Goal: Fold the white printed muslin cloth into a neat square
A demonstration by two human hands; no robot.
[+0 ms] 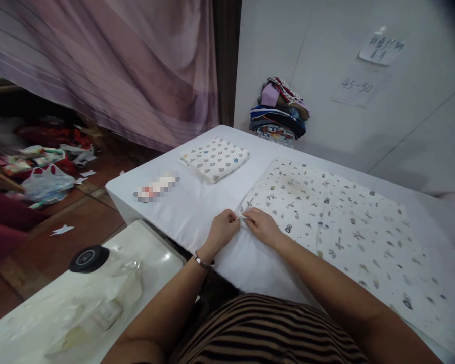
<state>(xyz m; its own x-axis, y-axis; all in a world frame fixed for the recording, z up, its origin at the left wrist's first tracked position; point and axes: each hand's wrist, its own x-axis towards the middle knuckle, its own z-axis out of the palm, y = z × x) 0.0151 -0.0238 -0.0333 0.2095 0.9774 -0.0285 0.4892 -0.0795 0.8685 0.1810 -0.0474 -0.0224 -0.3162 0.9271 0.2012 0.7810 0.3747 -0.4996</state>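
Note:
A white cloth with small grey and brown prints (337, 222) lies spread flat over the right part of the white-covered table (170, 212). At its near left corner, my left hand (224, 226) and my right hand (263, 225) are close together, fingers pinched on the cloth's edge. A small bit of that corner is bunched between the two hands. Farther back, a folded cloth with grey shapes and a few blue prints (217, 159) rests on the table. Left of it lies a narrow item, blurred out by pixels (156, 187).
A second white surface (30, 308) at lower left carries a black round object (89, 258) and clear plastic packaging (102, 313). Folded clothes (278, 111) are stacked by the wall. A pink curtain (155, 65) hangs behind; bags (47, 183) lie on the tiled floor.

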